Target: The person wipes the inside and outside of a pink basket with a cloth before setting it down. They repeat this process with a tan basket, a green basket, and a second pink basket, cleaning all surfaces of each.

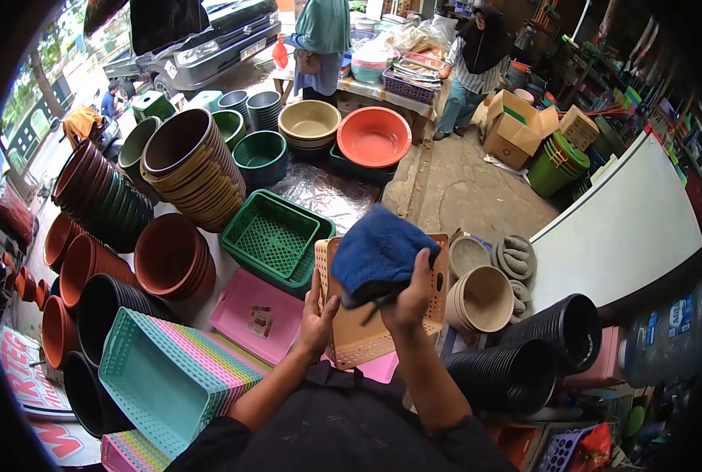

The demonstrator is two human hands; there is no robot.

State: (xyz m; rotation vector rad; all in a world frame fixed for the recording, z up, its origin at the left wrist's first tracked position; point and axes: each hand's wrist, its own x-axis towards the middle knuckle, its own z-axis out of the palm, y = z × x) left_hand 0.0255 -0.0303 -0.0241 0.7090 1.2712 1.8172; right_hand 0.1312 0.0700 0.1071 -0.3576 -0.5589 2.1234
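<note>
In front of my chest is a light-orange perforated plastic basket (359, 342), tilted. My left hand (317, 316) is at its left side, fingers against the outer wall and thumb at the rim. A folded blue cloth (381, 250) with a dark underside is gripped in my right hand (412, 295), above the basket's opening, hiding much of its inside. Left of the basket lie a pink tray (237, 311) with a label and green perforated baskets (276, 236).
Stacked pots (193, 161) and teal baskets (162, 377) fill the left. An orange basin (374, 137) stands ahead. Black pots (508, 377) and a white panel (626, 224) are at right. One person (477, 71) stands at back right, another (319, 47) near the table.
</note>
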